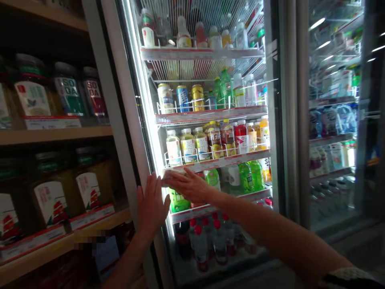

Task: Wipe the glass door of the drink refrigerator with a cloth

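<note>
A tall drinks cooler with a glass door stands in front of me, its left edge [143, 132] lit by a bright strip. My left hand [152, 206] lies flat against that edge, fingers stretched upward, holding nothing. Beside it, my right hand [188, 185] is stretched out to the left with its fingers extended, its fingertips near the same edge and close to my left fingers. Nothing shows in it. Behind my right hand are green bottles [179, 201] and a shelf rail [216, 162] with several bottles on it.
Wooden shelves [54, 135] with large jars and soda bottles [68, 90] stand at the left. Cans [197, 97] and more bottles fill the cooler's shelves. A metal door frame [296, 120] separates it from a second cooler [332, 138] at the right.
</note>
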`<action>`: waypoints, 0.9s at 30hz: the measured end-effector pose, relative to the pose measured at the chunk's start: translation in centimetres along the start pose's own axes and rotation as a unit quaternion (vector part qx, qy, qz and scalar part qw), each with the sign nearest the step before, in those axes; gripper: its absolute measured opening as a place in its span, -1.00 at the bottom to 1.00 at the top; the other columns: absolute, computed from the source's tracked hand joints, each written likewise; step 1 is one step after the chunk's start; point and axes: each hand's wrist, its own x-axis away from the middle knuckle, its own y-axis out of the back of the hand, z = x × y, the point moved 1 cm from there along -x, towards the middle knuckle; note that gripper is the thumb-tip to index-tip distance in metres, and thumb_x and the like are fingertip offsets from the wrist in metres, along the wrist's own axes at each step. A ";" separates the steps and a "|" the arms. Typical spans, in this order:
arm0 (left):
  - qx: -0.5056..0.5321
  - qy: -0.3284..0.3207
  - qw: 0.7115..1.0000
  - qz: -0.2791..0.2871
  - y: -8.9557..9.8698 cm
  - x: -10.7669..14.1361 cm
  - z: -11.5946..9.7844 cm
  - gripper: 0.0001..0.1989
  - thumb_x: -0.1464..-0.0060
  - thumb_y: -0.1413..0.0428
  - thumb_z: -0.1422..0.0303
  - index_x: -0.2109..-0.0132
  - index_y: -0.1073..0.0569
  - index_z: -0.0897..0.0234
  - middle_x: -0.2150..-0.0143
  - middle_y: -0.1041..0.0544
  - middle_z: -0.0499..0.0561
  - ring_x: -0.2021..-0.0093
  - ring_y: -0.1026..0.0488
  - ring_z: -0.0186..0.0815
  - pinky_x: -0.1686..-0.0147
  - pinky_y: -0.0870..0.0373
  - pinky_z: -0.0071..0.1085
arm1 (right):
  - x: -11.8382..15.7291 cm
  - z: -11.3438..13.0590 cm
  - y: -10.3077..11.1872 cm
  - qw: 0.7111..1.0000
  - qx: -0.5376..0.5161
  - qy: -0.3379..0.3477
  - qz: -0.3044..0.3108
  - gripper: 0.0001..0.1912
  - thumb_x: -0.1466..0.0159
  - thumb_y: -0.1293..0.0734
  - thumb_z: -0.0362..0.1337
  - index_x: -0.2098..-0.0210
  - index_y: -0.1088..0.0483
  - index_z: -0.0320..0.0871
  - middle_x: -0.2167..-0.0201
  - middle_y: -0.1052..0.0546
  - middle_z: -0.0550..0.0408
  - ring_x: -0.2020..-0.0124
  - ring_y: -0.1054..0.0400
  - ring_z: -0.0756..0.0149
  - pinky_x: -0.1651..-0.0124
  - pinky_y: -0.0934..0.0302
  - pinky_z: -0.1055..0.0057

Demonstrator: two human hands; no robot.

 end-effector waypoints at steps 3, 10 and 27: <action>-0.016 0.000 1.000 -0.007 0.6 -0.8 0.4 -0.31 -0.14 0.07 0.33 -0.35 0.15 0.34 -0.34 -0.02 0.28 -0.34 0.01 -0.06 -0.27 0.13 0.09 | -1.0 -1.2 0.4 0.990 0.013 -0.136 -0.017 -0.33 -0.26 -0.13 -0.35 -0.33 0.13 -0.11 -0.36 0.05 0.12 -0.39 0.40 0.19 -0.35 0.40 -0.03; -0.028 0.004 0.998 -0.051 1.6 -2.6 1.7 -0.30 -0.14 0.08 0.34 -0.35 0.18 0.34 -0.33 -0.06 0.28 -0.33 -0.02 -0.07 -0.28 0.14 0.05 | -3.3 -2.1 1.3 0.999 0.017 0.020 -0.020 -0.39 -0.28 -0.10 -0.38 -0.31 0.07 -0.03 -0.33 -0.05 0.22 -0.38 0.33 0.35 -0.37 0.43 0.12; -0.016 -0.036 0.990 -0.138 2.1 -10.1 1.6 -0.34 -0.16 0.12 0.32 -0.35 0.17 0.30 -0.33 -0.09 0.24 -0.33 -0.03 -0.11 -0.27 0.10 0.00 | -3.6 -10.2 2.8 0.975 0.110 -0.153 -0.119 -0.43 -0.28 -0.14 -0.23 -0.28 -0.04 -0.08 -0.34 -0.04 0.07 -0.38 0.32 0.13 -0.31 0.34 -0.06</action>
